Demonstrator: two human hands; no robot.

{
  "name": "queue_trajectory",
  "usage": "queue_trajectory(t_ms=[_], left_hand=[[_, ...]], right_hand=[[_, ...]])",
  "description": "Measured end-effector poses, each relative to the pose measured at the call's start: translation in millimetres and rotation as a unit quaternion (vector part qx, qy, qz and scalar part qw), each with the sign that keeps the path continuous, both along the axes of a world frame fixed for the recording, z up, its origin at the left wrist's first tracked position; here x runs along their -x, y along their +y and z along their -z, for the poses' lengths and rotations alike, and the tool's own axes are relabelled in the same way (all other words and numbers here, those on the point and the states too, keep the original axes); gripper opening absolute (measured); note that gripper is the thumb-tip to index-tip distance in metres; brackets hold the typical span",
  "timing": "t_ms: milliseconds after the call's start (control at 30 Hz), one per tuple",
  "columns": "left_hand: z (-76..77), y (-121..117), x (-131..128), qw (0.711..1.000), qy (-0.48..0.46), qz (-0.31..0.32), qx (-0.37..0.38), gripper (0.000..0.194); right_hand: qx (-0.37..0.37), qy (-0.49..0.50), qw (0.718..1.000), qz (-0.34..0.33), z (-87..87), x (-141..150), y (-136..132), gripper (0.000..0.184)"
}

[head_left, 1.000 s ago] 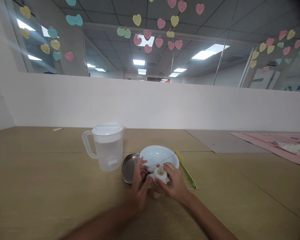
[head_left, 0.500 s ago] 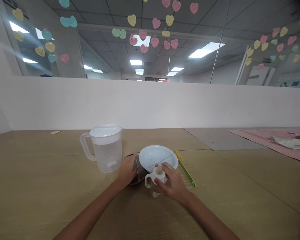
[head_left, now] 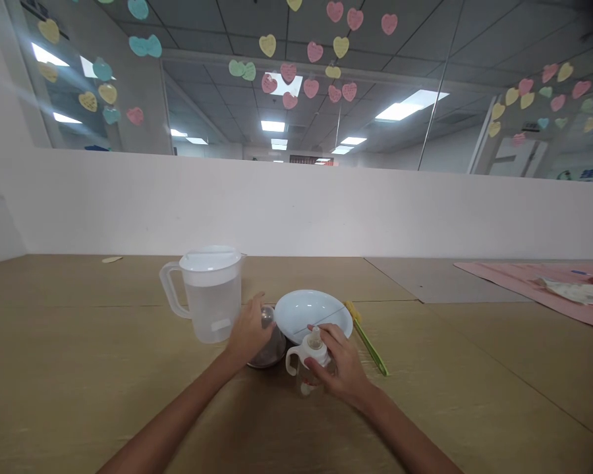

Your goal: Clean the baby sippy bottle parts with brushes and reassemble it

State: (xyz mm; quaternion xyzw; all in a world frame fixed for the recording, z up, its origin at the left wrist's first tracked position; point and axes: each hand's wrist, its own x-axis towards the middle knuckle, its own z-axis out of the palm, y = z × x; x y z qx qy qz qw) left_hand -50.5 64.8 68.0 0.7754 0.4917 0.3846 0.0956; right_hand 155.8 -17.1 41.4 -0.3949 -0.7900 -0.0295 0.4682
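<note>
A baby bottle (head_left: pixel 306 378) with a white collar, a side handle and a clear teat stands upright on the table. My right hand (head_left: pixel 343 365) is closed around its right side. To the left, my left hand (head_left: pixel 250 332) is closed on a clear domed cap (head_left: pixel 267 317), over a dark round dish (head_left: pixel 271 352); most of the dish is behind the hand. Touching or close behind the bottle is a white bowl (head_left: pixel 309 304) with a thin straight stick across it. Left of my left hand stands a translucent lidded pitcher (head_left: pixel 212 303), its handle pointing left.
Right of the bowl lies a green-handled brush (head_left: pixel 370 342) with a yellow head. A pink cloth (head_left: pixel 514 278) with some items on it covers the far right. A small flat pale piece (head_left: pixel 112 259) lies at the back left. The white wall (head_left: pixel 296 207) bounds the table behind.
My left hand has risen from the dark dish with the clear domed cap in its fingers. My right hand stays on the baby bottle. The whole view has shifted slightly.
</note>
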Motion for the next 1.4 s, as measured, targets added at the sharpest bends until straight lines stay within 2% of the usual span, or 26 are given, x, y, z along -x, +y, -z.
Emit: queue_trajectory(t_ms=[67, 167, 233, 300, 400, 533, 700, 1000, 1133, 1400], left_hand=[[-20.9, -11.8, -4.1, 1.0, -0.025, -0.002, -0.019, 0.055], [-50.3, -40.5, -14.5, 0.993, -0.104, 0.039, -0.043, 0.053], [-61.0, -60.8, -22.1, 0.989, -0.123, 0.072, -0.045, 0.046], [-63.0, -75.9, -28.2, 0.985, -0.11, 0.122, -0.044, 0.044], [-55.0, -83.6, -33.5, 0.976, -0.077, 0.197, -0.056, 0.045], [-40.2, -76.2, -36.1, 0.966, -0.06, 0.249, -0.045, 0.047], [-29.9, -69.5, -36.3, 0.966, -0.078, 0.242, 0.045, 0.052], [-6.7, -79.1, -42.3, 0.941, -0.188, 0.247, 0.137, 0.051], [3.6, -81.3, -42.4, 0.937, -0.203, 0.252, 0.135, 0.053], [9.9, -76.1, -39.2, 0.95, -0.154, 0.257, 0.083, 0.049]], right_hand=[[-0.004, -0.004, 1.0, 0.006, 1.6, -1.5, 1.2, 0.047], [-0.004, 0.005, 1.0, 0.019, 3.0, -4.7, 2.6, 0.06], [-0.025, 0.021, 0.999, 0.027, 2.5, -6.1, 2.2, 0.065], [-0.059, 0.038, 0.997, 0.029, 1.4, -6.2, 0.5, 0.065], [-0.096, 0.064, 0.993, 0.036, 1.3, -3.7, -3.1, 0.063], [-0.116, 0.078, 0.989, 0.04, 5.1, 0.4, -5.9, 0.063], [-0.122, 0.051, 0.991, 0.01, 5.7, 1.3, -5.0, 0.056], [-0.108, 0.052, 0.993, -0.02, 8.1, -1.1, 0.0, 0.051], [-0.096, 0.066, 0.993, -0.026, 11.3, 1.9, 0.0, 0.047], [-0.119, 0.09, 0.989, -0.021, 19.0, 5.0, 3.7, 0.049]])
